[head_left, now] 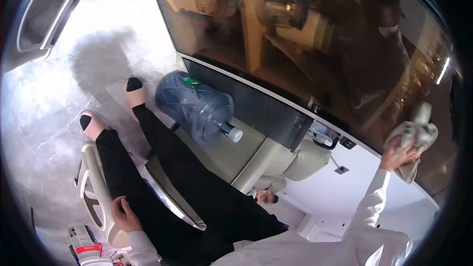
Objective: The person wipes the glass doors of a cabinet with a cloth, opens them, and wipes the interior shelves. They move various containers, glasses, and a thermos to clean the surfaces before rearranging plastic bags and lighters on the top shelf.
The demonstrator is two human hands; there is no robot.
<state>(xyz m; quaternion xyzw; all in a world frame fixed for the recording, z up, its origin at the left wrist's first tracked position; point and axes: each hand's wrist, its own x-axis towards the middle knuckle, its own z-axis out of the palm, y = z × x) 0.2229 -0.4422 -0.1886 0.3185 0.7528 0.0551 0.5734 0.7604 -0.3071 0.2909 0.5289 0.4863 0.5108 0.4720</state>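
Observation:
My right hand [398, 154] is stretched out to the right and closed around a crumpled pale cloth [414, 137]. The cloth lies against a large glossy dark screen [315, 64], near its lower right part. Reflections of a person and of lights show in the glass. At the lower left my left hand [126, 215] hangs beside my thigh, its fingers loosely bent, with nothing visible in it. It is close to a white plastic chair or stool frame [93, 187].
A large blue water jug [194, 106] lies on its side below the screen, by my legs. A white tub with a red label [86, 241] stands at bottom left. A white-framed piece [49, 15] is at upper left. Sofa cushions [308, 160] and another person [266, 197] are behind.

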